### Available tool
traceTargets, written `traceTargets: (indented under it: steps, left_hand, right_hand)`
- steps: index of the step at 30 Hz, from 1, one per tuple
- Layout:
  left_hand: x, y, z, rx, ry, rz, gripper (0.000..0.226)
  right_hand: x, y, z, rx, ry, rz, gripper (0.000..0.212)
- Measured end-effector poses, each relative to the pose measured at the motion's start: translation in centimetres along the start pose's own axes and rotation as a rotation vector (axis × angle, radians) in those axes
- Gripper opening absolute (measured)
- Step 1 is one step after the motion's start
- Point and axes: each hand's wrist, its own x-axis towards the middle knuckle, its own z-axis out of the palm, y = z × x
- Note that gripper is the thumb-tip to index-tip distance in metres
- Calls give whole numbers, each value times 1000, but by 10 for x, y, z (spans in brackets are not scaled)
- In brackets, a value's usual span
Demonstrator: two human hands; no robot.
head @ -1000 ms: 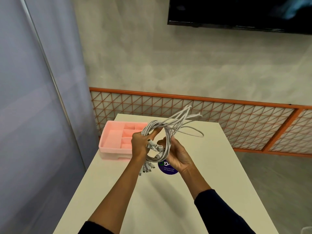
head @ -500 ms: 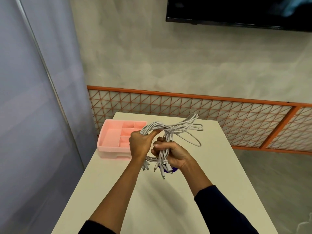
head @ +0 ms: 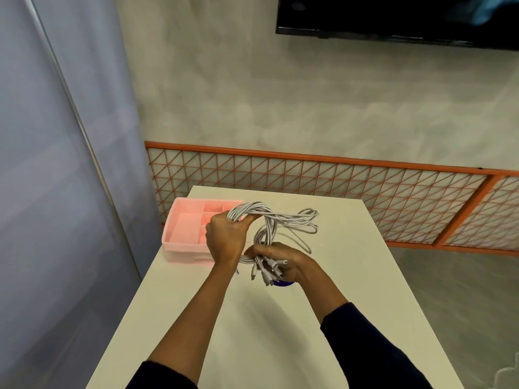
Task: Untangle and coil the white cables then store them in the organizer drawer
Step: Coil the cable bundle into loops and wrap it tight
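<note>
So the bundle of white cables [head: 269, 223] is held up in the air over the white table [head: 351, 290], not resting on anything. The top of the loop is clamped in the left hand [head: 224, 237], fingers curled tight around a thick bunch of strands. The lower end, where the plug ends [head: 266, 272] are gathered, is wrapped up in the right hand [head: 286, 262], with a few connectors sticking out below the fist. A couple of loose loops are flopped out to the right, well clear of both hands.

Handling-wise, this looks like light, floppy stuff: thin cords, no stiffness to speak of, and probably a bit springy, so the loops can be expected to pop open once let go. The smooth jackets may slide against each other. The connector ends are the snag points and the only slightly delicate bits, so pulling on those is best avoided. A better grip is probably on the cord just behind one plug, with that strand worked out of the bundle singly.

The pink organizer drawer [head: 185, 234] is sat at the table's left edge, just behind the left hand, compartments apparently empty.
</note>
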Motion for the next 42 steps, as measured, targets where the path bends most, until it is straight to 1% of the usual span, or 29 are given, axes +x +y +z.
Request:
traceTargets:
  steps: [2, 3, 5, 8, 11, 13, 14, 16, 19, 21, 24, 27, 31, 33, 35, 37, 40, 42]
  left_hand:
    - [0, -1, -1, 62, 12, 26, 42]
    - [-1, -3, -2, 92, 17, 29, 44]
    - [0, -10, -2, 150, 16, 34, 48]
    - [1, -17, 0, 243, 5, 57, 51]
    - [3, -21, -2, 350, -3, 72, 53]
    - [5, -27, -5, 390, -12, 68, 54]
    - [6, -31, -7, 403, -15, 64, 54]
    - [10, -39, -12, 414, -9, 30, 50]
    - [17, -48, -20, 359, 30, -67, 47]
    - [22, -49, -22, 297, 54, -115, 47]
    - [27, -41, -22, 256, 62, -145, 49]
    - [32, -34, -19, 244, 55, -177, 52]
    - [37, -39, -18, 277, 48, -230, 65]
    - [38, -46, -21, 278, 40, -270, 66]
    - [40, -51, -27, 249, 68, -316, 67]
    - [44, -53, -35, 202, 114, -372, 67]
    - [55, -50, -49, 143, 172, -441, 78]
    - [63, -46, -58, 126, 210, -449, 81]
  right_hand:
    - [-3, -5, 1, 49, -146, 103, 14]
    - [-5, -8, 0, 27, -191, 134, 15]
    - [-11, -16, -1, -84, -223, 160, 15]
    - [-13, -20, 0, -293, -175, 157, 20]
    - [-18, -23, 5, -628, -127, 120, 22]
    - [-27, -30, 6, -846, -108, 44, 29]
    - [-31, -34, 4, -898, -102, -15, 31]
    - [-41, -43, -4, -871, -124, -139, 29]
    - [-55, -56, -24, -736, -118, -307, 27]
    - [-59, -59, -35, -678, -75, -381, 27]
    - [-59, -56, -37, -597, -84, -451, 27]
    - [-61, -55, -37, -596, -157, -462, 26]
    - [-78, -62, -38, -661, -424, -443, 24]
    - [-87, -66, -45, -726, -486, -451, 23]
    - [-93, -69, -58, -762, -477, -463, 23]
    - [-95, -65, -74, -749, -435, -465, 23]
    - [-97, -55, -95, -680, -374, -447, 24]
    - [-100, -51, -108, -670, -346, -435, 25]
